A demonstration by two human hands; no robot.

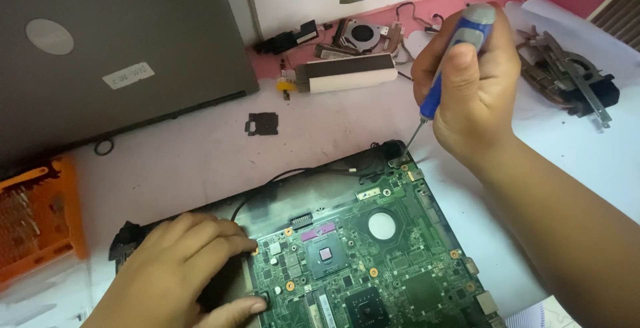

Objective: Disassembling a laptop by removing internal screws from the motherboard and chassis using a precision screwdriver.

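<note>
Gripping the blue screwdriver [445,71] tight in our right hand [470,81], we point its tip toward seven o'clock; our left hand [180,268] presses flat on the green board [373,261].

Green circuit board [373,261]: lies flat and exposed in an opened black laptop base [373,158], components facing up, a square chip at its centre and a round silver patch at 1 o'clock of that chip. Blue-and-grey screwdriver [448,61]: steeply tilted, handle up, tip set at the base's hinge corner, 12 o'clock of the board.
</note>
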